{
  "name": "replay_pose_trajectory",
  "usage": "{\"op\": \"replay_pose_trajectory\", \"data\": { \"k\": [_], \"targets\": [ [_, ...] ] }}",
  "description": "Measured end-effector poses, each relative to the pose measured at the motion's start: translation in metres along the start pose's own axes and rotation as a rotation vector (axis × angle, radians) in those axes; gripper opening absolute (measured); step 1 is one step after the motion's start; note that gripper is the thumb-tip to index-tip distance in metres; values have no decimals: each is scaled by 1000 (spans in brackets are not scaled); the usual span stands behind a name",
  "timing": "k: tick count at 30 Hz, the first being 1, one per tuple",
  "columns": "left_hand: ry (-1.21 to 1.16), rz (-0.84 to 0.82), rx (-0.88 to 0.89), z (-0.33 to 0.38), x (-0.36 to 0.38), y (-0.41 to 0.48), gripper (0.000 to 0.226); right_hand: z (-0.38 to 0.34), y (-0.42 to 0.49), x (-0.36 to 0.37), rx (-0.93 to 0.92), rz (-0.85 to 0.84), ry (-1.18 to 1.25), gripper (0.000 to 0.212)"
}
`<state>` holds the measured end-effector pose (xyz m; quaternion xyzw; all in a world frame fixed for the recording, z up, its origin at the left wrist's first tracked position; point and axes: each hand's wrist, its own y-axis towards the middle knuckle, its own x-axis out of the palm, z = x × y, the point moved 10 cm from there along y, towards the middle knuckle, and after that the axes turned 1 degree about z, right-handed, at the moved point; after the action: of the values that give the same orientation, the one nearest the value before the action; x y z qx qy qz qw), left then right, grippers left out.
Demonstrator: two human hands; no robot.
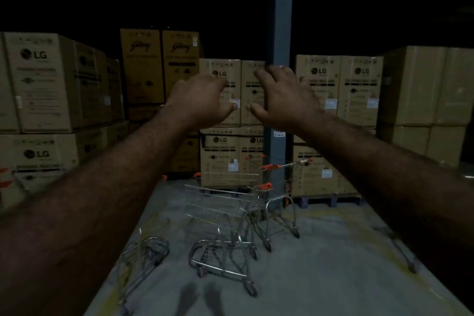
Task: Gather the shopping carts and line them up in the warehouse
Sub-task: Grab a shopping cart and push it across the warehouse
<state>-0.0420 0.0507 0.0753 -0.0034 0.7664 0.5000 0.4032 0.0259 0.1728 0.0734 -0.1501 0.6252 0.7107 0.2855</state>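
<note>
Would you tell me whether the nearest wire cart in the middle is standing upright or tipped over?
Upright: the cart stands on its wheels on the concrete floor, its basket rim level above them.

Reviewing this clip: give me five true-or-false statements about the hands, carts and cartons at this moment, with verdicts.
1. The left hand and right hand hold nothing. True.
2. A shopping cart stands near the blue pillar. True.
3. That cart's basket is loaded with boxes. False: it looks empty.
4. The cartons behind it are unmarked. False: they read LG.
5. One hand grips a cart handle. False: both are raised in the air, clear of the carts.
</note>
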Motion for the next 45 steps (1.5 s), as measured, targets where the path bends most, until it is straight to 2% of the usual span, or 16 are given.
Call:
{"op": "replay_pose_trajectory", "data": {
  "k": [6,17,26,30,35,40,45],
  "targets": [
    [27,-69,-16,-54,79,23,66,-8,43,98,-10,-64,-36,76],
    [73,-246,-56,-231,243,68,57,-89,175,312,-104,-189,89,76],
    [154,-396,-204,-349,372,85,52,-162,247,483,-239,-301,231,72],
    [172,-491,-311,-407,439,89,58,-179,272,568,-293,-351,321,67],
    [208,-572,-365,-459,512,104,47,-202,313,666,-333,-451,433,61],
    [252,-652,-441,-516,569,104,43,-253,350,730,-418,-465,619,56],
    [313,-730,-588,-600,593,58,39,-346,365,789,-491,-531,738,66]
  ]
}}
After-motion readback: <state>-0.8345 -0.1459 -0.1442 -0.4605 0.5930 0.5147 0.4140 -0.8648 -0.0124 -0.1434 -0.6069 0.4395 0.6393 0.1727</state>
